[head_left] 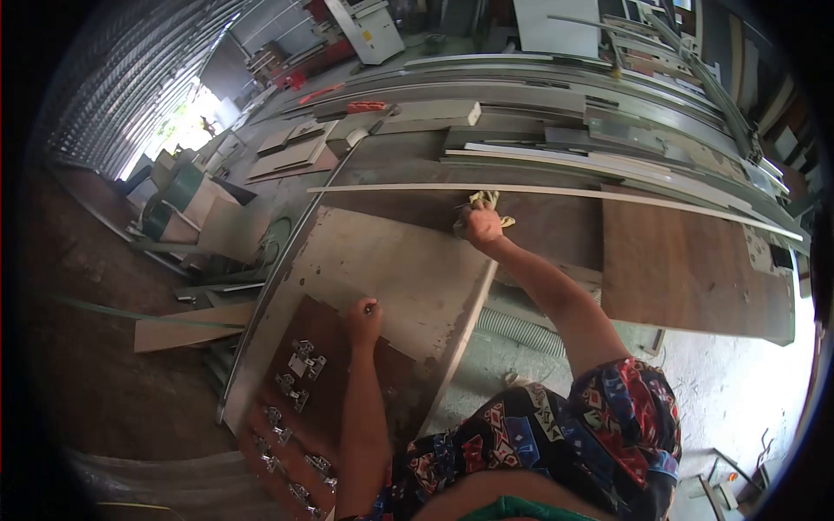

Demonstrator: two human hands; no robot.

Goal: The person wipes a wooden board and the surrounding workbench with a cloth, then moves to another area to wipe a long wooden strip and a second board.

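My right hand (480, 227) is closed around a crumpled yellowish cloth (497, 207). It is reached out at the far side of the work surface, just beside a long thin pale strip (391, 187). My left hand (363, 321) makes a fist over the pale worn board (382, 256). A small dark, shiny end shows at the top of that fist, too small to name. Near my left forearm, several metal cabinet hinges (306, 359) lie spread over a brown panel (320, 326).
A brown wooden board (686, 260) lies to the right under the strip. Stacked long profiles (556, 156) fill the far side. A ribbed hose (521, 332) is on the floor between the boards. Boards and a green-and-tan object (187, 204) stand at the left.
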